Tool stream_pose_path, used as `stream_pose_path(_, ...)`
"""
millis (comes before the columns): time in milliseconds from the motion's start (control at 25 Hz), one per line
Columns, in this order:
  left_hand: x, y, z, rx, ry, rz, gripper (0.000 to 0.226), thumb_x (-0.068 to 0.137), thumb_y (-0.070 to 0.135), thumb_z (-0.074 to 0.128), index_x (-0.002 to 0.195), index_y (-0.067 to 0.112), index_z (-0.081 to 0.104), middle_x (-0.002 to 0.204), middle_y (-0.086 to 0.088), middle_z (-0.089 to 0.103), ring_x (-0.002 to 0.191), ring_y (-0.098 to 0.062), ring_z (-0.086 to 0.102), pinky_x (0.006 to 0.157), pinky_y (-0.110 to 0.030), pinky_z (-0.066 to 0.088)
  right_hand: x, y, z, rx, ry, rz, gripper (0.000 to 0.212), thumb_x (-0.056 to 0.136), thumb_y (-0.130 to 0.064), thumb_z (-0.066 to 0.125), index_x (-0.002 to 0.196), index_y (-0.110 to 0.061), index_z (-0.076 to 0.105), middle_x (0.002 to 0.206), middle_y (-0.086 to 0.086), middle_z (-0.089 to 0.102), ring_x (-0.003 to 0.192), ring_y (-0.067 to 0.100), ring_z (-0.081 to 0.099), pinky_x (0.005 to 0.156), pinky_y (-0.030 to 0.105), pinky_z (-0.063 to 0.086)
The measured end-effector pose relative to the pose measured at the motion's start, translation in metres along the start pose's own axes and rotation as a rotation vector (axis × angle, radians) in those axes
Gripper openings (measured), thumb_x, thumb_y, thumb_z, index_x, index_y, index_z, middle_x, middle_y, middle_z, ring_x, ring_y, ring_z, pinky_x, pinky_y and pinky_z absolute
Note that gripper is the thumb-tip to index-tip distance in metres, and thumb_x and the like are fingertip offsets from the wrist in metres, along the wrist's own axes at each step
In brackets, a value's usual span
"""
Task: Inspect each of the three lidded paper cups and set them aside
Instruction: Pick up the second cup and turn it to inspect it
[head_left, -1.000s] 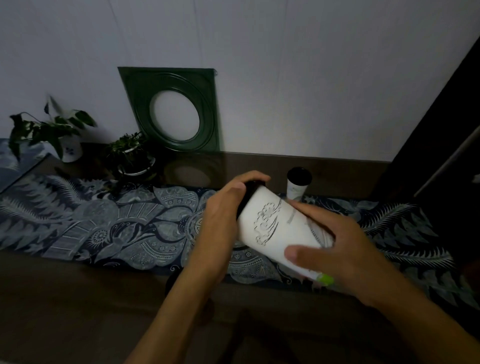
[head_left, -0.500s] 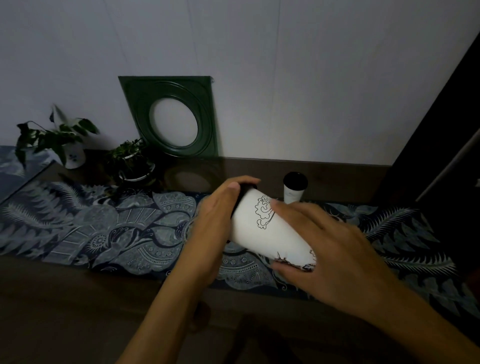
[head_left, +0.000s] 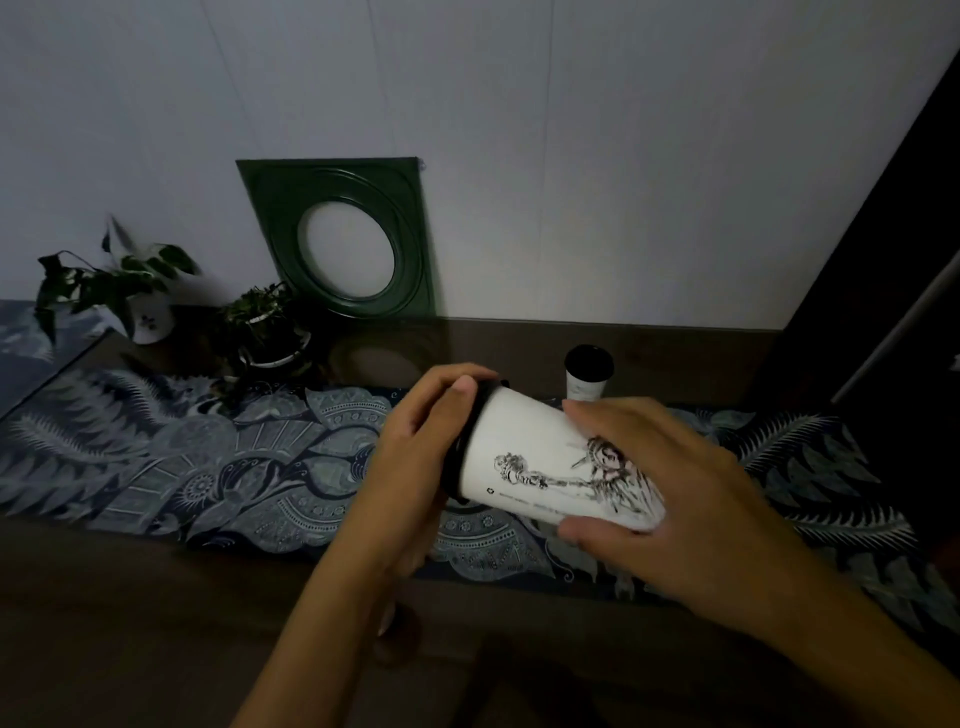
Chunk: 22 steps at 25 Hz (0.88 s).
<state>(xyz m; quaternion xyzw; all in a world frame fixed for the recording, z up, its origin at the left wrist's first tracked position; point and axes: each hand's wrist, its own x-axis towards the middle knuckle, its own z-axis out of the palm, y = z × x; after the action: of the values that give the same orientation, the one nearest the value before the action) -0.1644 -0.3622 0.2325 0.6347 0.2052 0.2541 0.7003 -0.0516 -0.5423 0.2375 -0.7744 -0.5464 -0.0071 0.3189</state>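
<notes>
A white paper cup (head_left: 524, 452) with a black lid and a black ink drawing lies on its side in the air, lid end pointing left. My left hand (head_left: 415, 457) wraps around the lid end. My right hand (head_left: 675, 499) cups the base end, fingers over the top and thumb below. A second lidded paper cup (head_left: 588, 373) stands upright behind them on the bare wood near the wall. A third cup is not visible.
A blue patterned cloth runner (head_left: 182, 467) covers the dark wooden table (head_left: 130, 623). Two potted plants (head_left: 130, 291) (head_left: 265, 327) stand at the back left. A green square frame with a round hole (head_left: 348, 239) leans on the wall. A dark panel (head_left: 893, 291) rises at right.
The cup has been rotated about its long axis between my hands, so a different part of the drawing now faces up. The hands stay in nearly the same place.
</notes>
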Motion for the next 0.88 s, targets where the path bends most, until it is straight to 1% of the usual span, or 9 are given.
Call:
stream_pose_path(80, 0.002, -0.001, 0.002, 0.052, 0.021, -0.005, 0.028, 0.099, 0.038, 0.048, 0.106, 0.025, 0.072, 0.106, -0.006, 0.073, 0.089, -0.022, 0.067, 0.062, -0.037, 0.051, -0.001, 0.005, 0.005, -0.297, 0.091, -0.195, 0.081, 0.072, -0.06, 0.063, 0.142, -0.024, 0.041, 0.132, -0.001, 0.053, 0.1, 0.013, 0.061, 0.071, 0.028, 0.058)
stream_pose_path(240, 0.002, -0.002, 0.011, 0.09, 0.062, 0.055, 0.039, 0.092, 0.042, 0.041, 0.102, 0.027, 0.075, 0.108, -0.003, 0.075, 0.102, -0.028, 0.069, 0.077, -0.042, 0.054, -0.004, 0.004, 0.017, -0.229, 0.116, -0.158, 0.083, 0.071, -0.056, 0.068, 0.143, -0.022, 0.044, 0.126, 0.0, 0.06, 0.092, 0.013, 0.065, 0.07, 0.023, 0.054)
stream_pose_path(400, -0.003, 0.0, 0.009, 0.113, 0.011, 0.171, 0.042, 0.094, 0.047, 0.041, 0.108, 0.024, 0.074, 0.114, -0.004, 0.074, 0.106, -0.028, 0.068, 0.088, -0.049, 0.054, -0.002, -0.009, 0.009, 0.986, -0.13, 0.486, 0.064, 0.067, -0.033, 0.083, 0.127, -0.029, 0.061, 0.105, 0.003, 0.075, 0.071, 0.015, 0.072, 0.05, 0.024, 0.054)
stream_pose_path(480, -0.004, 0.001, 0.008, 0.129, -0.004, 0.193, 0.045, 0.091, 0.051, 0.04, 0.11, 0.026, 0.073, 0.115, -0.002, 0.073, 0.107, -0.026, 0.068, 0.089, -0.048, 0.054, 0.001, -0.008, 0.006, 1.222, -0.209, 0.6, 0.046, 0.068, -0.033, 0.079, 0.112, -0.03, 0.068, 0.095, 0.015, 0.076, 0.059, 0.025, 0.07, 0.041, 0.028, 0.051)
stream_pose_path(560, -0.001, 0.0, 0.008, 0.125, 0.053, 0.185, 0.045, 0.088, 0.049, 0.041, 0.105, 0.023, 0.074, 0.11, -0.004, 0.074, 0.103, -0.027, 0.068, 0.086, -0.046, 0.054, 0.002, -0.009, 0.003, 1.071, -0.159, 0.517, 0.047, 0.07, -0.04, 0.076, 0.115, -0.037, 0.065, 0.106, 0.007, 0.074, 0.071, 0.018, 0.072, 0.048, 0.027, 0.056)
stream_pose_path(640, 0.004, 0.0, 0.009, 0.117, 0.144, 0.122, 0.04, 0.086, 0.042, 0.042, 0.096, 0.023, 0.076, 0.103, -0.002, 0.077, 0.098, -0.023, 0.069, 0.079, -0.044, 0.054, 0.003, -0.008, 0.004, 0.406, -0.083, 0.194, 0.07, 0.071, -0.051, 0.075, 0.135, -0.039, 0.049, 0.128, -0.009, 0.059, 0.094, 0.007, 0.066, 0.062, 0.022, 0.058)
stream_pose_path(720, 0.007, -0.001, 0.009, 0.11, 0.186, 0.049, 0.04, 0.084, 0.038, 0.039, 0.089, 0.028, 0.078, 0.101, 0.003, 0.077, 0.097, -0.017, 0.069, 0.077, -0.042, 0.054, 0.002, -0.002, 0.01, -0.23, 0.069, -0.145, 0.081, 0.073, -0.06, 0.063, 0.144, -0.03, 0.038, 0.133, -0.004, 0.052, 0.098, 0.011, 0.062, 0.068, 0.025, 0.058)
stream_pose_path(800, 0.007, 0.0, 0.009, 0.092, 0.161, 0.034, 0.041, 0.085, 0.038, 0.039, 0.092, 0.026, 0.078, 0.105, 0.0, 0.077, 0.103, -0.021, 0.068, 0.081, -0.043, 0.054, 0.0, 0.003, 0.014, -0.287, 0.108, -0.215, 0.082, 0.074, -0.061, 0.059, 0.144, -0.023, 0.039, 0.128, 0.001, 0.057, 0.094, 0.013, 0.063, 0.068, 0.027, 0.058)
stream_pose_path(880, 0.005, 0.001, 0.008, 0.08, 0.124, 0.082, 0.041, 0.088, 0.037, 0.039, 0.098, 0.023, 0.077, 0.109, -0.005, 0.076, 0.107, -0.03, 0.067, 0.087, -0.047, 0.054, -0.001, -0.002, 0.013, 0.007, 0.063, -0.031, 0.08, 0.068, -0.059, 0.067, 0.141, -0.031, 0.045, 0.122, -0.01, 0.063, 0.094, 0.005, 0.064, 0.071, 0.021, 0.056)
